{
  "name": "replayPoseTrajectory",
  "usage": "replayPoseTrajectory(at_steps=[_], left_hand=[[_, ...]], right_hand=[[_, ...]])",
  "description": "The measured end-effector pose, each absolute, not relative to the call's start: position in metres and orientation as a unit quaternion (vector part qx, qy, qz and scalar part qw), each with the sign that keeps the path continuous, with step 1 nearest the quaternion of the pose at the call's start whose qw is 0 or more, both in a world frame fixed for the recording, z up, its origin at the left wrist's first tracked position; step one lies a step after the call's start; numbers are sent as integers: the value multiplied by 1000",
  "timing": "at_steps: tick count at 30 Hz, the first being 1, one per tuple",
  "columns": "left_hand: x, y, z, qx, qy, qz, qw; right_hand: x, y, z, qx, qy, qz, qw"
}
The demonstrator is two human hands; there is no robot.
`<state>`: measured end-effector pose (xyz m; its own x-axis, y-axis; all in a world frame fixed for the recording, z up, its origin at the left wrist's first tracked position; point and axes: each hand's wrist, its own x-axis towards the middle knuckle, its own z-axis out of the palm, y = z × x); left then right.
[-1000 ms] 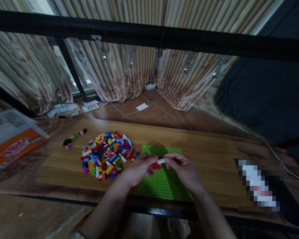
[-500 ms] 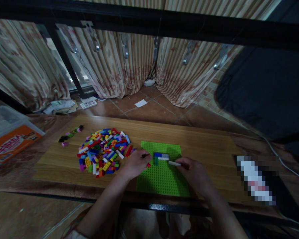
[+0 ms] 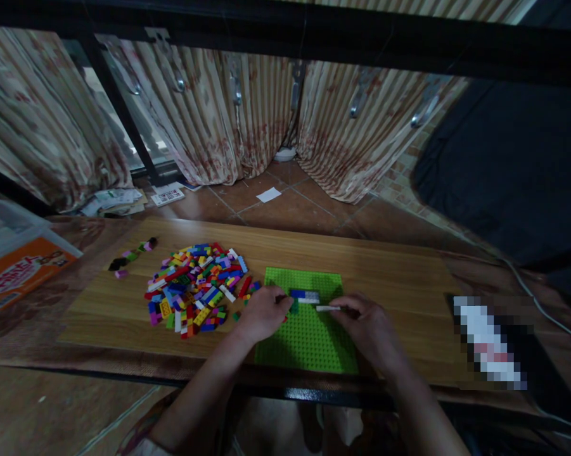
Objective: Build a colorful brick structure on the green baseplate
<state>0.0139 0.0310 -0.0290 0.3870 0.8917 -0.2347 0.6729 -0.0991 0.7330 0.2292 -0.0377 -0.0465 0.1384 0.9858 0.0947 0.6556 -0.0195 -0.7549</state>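
A bright green studded baseplate [image 3: 308,345] lies in front of me. On it sit a blue brick [image 3: 298,294], a light grey-blue brick [image 3: 312,296] and a white brick in one short row, with a dark green brick [image 3: 295,308] just below its left end. My right hand [image 3: 367,323] pinches a long, thin white brick [image 3: 327,308] over the plate, close to that row. My left hand [image 3: 265,313] is closed, its fingertips at the dark green brick; what they grip is hidden. A bit of red shows under these fingers.
A big heap of mixed toy bricks [image 3: 197,288] lies left of the plate on the wooden board [image 3: 399,278]. Several small pieces [image 3: 132,256] lie farther left. A clear tub with an orange label [image 3: 26,272] stands at the far left, a dark, pixelated object [image 3: 492,345] at the right.
My left hand has moved right, its fingertips coming to the dark green brick. The white brick in my right hand has shifted slightly left. The view has tilted a little.
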Motion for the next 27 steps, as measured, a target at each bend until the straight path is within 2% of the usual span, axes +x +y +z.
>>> replayPoseTrajectory(at_steps=[7, 15, 27], left_hand=[[17, 31, -28, 733, 547, 115, 388], [22, 30, -29, 743, 566, 87, 346], [34, 25, -37, 728, 626, 79, 270]], right_hand=[[205, -25, -65, -648, -595, 247, 407], [194, -23, -75, -663, -603, 188, 401], [204, -22, -73, -668, -571, 221, 424]])
